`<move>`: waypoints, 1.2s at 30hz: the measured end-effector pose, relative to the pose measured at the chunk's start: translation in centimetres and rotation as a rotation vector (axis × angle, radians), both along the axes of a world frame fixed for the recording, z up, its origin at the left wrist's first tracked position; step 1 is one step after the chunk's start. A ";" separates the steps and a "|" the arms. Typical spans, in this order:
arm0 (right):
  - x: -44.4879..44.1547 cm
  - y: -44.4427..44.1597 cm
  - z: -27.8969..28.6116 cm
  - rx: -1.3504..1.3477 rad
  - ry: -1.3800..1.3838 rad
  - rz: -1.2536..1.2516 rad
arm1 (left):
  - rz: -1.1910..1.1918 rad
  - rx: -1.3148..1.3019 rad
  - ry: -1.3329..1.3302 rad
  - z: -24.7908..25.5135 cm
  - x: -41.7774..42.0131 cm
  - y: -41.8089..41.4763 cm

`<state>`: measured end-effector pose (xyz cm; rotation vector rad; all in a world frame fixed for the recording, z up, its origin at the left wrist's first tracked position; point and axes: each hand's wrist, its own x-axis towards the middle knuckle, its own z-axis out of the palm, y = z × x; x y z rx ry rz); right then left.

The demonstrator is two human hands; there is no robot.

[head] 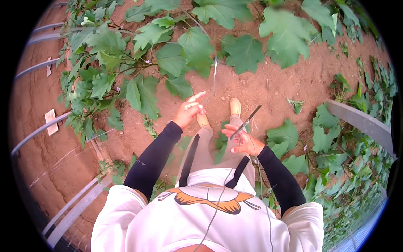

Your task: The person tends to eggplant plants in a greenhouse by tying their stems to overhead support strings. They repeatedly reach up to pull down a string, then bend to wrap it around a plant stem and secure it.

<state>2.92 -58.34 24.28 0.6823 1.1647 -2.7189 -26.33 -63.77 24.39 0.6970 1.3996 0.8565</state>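
My right hand (242, 140) holds a pair of scissors or snips (246, 123) with dark blades pointing up and to the right; whether the blades are closed I cannot tell. My left hand (189, 111) is raised in front of me, index finger stretched out and the other fingers partly curled, with nothing clearly seen in it. Just beyond the left fingertips hangs a thin whitish string or tape (215, 71) among broad green leaves (196, 48). A grey cord (217, 209) runs down over my white shirt, and another passes by my right wrist.
Leafy plants with small purple flowers (148, 62), seemingly eggplants, grow ahead and at left. More foliage (346, 157) fills the right side, beside a grey post or beam (360, 121). Curved grey pipes (41, 130) line the left. My shoes (235, 107) stand on reddish soil (267, 91).
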 end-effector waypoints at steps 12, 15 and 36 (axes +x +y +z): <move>-1.2 3.7 13.7 0.645 0.013 -0.264 | 0.359 0.216 -0.824 15.8 1.9 -0.6; -1.0 4.2 16.5 0.943 -0.212 -0.035 | 0.309 0.259 -0.878 16.7 1.7 -0.1; -6.1 4.1 23.0 0.620 -0.354 0.028 | 0.106 0.325 -0.709 19.5 3.6 3.5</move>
